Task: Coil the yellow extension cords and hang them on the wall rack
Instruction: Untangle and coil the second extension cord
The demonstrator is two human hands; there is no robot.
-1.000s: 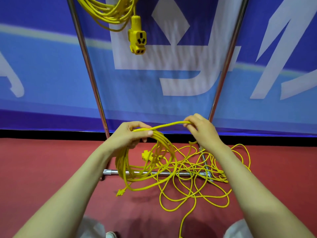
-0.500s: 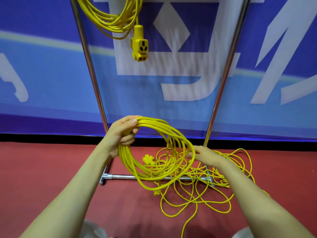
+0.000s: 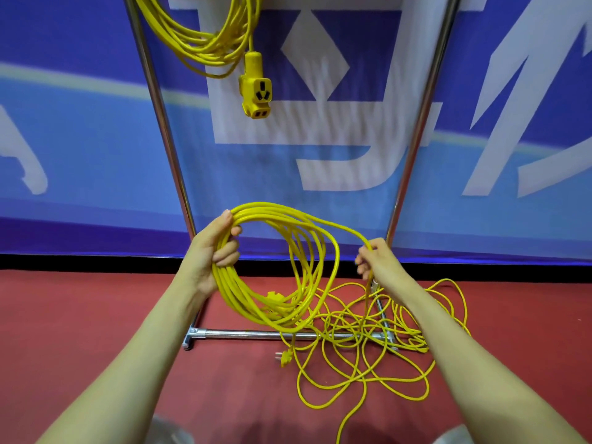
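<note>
Left hand [image 3: 209,254] is curling its fingers round the gathered coil [image 3: 256,302] in front of the rack [image 3: 256,334], apparently anchoring the loops, while the right hand [image 3: 382,267] is pinching a strand of the loose cord [image 3: 368,376] lying tangled over the rack's base, likely to add another loop.

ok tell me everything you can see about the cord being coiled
The yellow cord is thin, smooth and rubbery-looking. Several loops hang as an upright coil from the left hand, which grips the bundle. One strand arcs across to the right hand, which pinches it. The rest lies tangled on the red floor, across the rack's base bar; a pronged plug hangs below the coil.
</note>
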